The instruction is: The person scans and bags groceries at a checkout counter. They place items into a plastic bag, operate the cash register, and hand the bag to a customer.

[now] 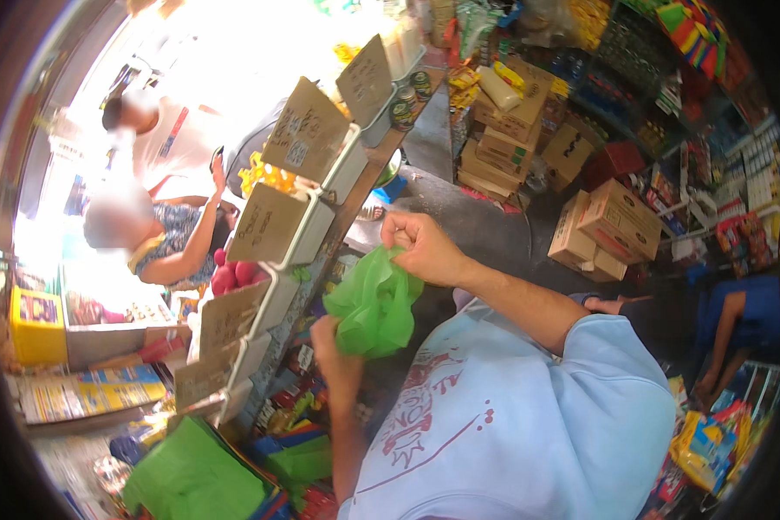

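Observation:
A thin green plastic bag (374,309) hangs crumpled between my hands in front of my light blue shirt. My right hand (422,250) pinches the bag's top edge between thumb and curled fingers. Lower down, my left hand (333,348) is closed at the bag's near left edge, its fingertips partly hidden and slightly blurred. What the bag holds, if anything, cannot be seen. A stack of flat green bags (195,474) lies on the counter side below my left forearm, with blue and yellow edges showing beneath the green.
White plastic bins (286,234) with handwritten cardboard signs line the counter; one holds dark pink eggs (231,276). Two people stand beyond it. Cardboard boxes (500,149) are stacked on the floor, with more boxes (621,218) to the right. Another person's arm (721,338) shows at far right.

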{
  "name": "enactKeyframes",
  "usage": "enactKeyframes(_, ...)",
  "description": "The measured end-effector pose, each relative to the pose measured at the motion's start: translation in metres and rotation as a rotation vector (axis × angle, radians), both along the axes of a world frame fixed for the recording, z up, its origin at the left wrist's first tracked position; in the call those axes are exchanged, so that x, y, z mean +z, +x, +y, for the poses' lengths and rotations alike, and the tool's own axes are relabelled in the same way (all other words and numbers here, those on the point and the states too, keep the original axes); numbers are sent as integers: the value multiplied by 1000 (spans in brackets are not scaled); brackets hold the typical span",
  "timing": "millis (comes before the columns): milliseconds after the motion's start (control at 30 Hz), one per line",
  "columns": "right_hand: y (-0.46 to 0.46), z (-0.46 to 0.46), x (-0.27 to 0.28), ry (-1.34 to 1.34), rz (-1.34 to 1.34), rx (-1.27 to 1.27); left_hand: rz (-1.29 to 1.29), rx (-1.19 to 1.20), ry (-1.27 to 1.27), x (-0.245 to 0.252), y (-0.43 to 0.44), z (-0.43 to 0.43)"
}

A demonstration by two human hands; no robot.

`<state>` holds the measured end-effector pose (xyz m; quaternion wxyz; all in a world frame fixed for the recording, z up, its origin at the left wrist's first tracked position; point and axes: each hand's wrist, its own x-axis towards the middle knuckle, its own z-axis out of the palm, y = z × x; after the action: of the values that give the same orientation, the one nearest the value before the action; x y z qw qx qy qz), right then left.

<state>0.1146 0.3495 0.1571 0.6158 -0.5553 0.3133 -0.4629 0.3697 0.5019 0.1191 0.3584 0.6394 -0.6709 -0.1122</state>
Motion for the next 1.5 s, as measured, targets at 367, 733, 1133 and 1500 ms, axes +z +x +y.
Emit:
enactKeyframes(367,-259,-190,-124,48,726,-176,-80,-51,241,-50,-76,-117)
enactKeyframes(733,-400,-473,-243,93,1521,-709,-316,71,762,-60,-161,-225)
enactKeyframes(1133,-387,-519,-288,82,1721,-737,-146,97,738,-73,-182,-264)
enactKeyframes(1500,-383,-501,-271,267,1739,-554,115,218,774,-96,-190,-263)
